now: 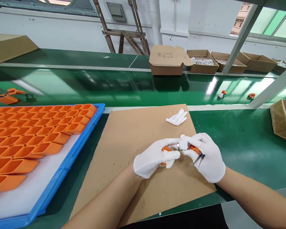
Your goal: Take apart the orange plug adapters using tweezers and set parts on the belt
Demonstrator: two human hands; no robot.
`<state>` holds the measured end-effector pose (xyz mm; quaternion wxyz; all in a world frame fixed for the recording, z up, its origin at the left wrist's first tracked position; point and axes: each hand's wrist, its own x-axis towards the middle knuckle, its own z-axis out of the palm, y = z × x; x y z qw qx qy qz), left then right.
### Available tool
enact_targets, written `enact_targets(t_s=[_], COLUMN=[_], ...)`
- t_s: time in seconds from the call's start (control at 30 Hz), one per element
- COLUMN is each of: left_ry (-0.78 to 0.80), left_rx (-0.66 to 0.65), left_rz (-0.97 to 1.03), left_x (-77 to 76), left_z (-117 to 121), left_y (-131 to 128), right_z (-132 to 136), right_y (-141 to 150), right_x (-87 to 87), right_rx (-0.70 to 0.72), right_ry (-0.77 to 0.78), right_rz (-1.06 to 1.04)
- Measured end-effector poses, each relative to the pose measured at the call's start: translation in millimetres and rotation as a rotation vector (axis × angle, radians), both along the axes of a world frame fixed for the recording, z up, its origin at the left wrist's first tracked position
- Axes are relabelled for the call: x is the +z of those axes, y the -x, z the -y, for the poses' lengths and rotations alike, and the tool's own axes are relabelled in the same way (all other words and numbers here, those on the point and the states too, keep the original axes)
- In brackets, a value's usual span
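Note:
Both hands wear white gloves and meet above the cardboard sheet (133, 140). My left hand (154, 156) is closed around an orange plastic piece (166, 148), mostly hidden by the fingers. Between the two hands sits a small white block (183, 145) with a shiny metal edge on its left side. My right hand (205, 156) is closed on a small orange part (194, 149) beside the white block. Two dark pointed prongs (199, 158) stick out below that part, against the palm. The fingertips cover how these pieces join.
A blue tray (71, 168) of orange sleeves (47, 140) stands at left. A spare white glove (177, 117) lies on the cardboard. Across the green conveyor belt (109, 89) are cardboard boxes (168, 65). Small orange-and-white parts (222, 94) sit on the belt. A metal post (269, 87) rises right.

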<state>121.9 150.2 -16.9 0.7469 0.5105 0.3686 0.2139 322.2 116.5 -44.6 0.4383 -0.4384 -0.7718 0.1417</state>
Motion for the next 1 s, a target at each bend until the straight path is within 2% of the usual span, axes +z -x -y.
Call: enact_targets(t_s=[0.17,0.23,0.37,0.4,0.47,0.57,0.67,0.73,0.87,0.93,1.0], left_ry=[-0.015,-0.015,0.006,0.016,0.005,-0.097,-0.254,-0.334,-0.326,-0.433,-0.605], left_rx=[0.161,0.173,0.11,0.156,0.315,0.467,0.547,0.601,0.713,0.794,0.85], left_rz=[0.007,0.027,0.201,0.194,0.031,-0.201,-0.27,-0.201,-0.057,-0.052,-0.071], left_x=[-2.4,-3.9,-10.5,-13.1,-18.9,-25.5,-25.3,-20.8,-8.2,-5.0,-5.2], left_z=[2.6,3.1,2.8,2.2,-0.2,-4.4,-6.4,-6.0,-0.8,3.4,7.5], left_y=[-8.9,-10.0,-9.7,-9.0,-6.4,-0.4,2.4,1.2,-1.0,0.3,2.2], right_z=[-1.7,-2.0,-0.4,-0.3,-1.2,-4.8,-7.7,-8.9,-10.4,-9.5,-7.4], right_y=[0.4,0.4,-1.7,-2.8,-4.9,-6.8,-6.2,-4.7,-1.4,-0.1,0.9], right_x=[-1.2,-0.1,3.3,3.2,1.3,-3.3,-4.6,-3.3,0.0,1.4,2.4], right_rx=[-0.012,0.005,0.013,0.0,-0.057,-0.174,-0.221,-0.221,-0.197,-0.167,-0.139], right_ry=[-0.06,-0.051,0.052,0.079,0.168,0.381,0.493,0.505,0.487,0.476,0.461], right_rz=[0.155,0.148,0.001,-0.05,-0.164,-0.274,-0.28,-0.276,-0.318,-0.358,-0.393])
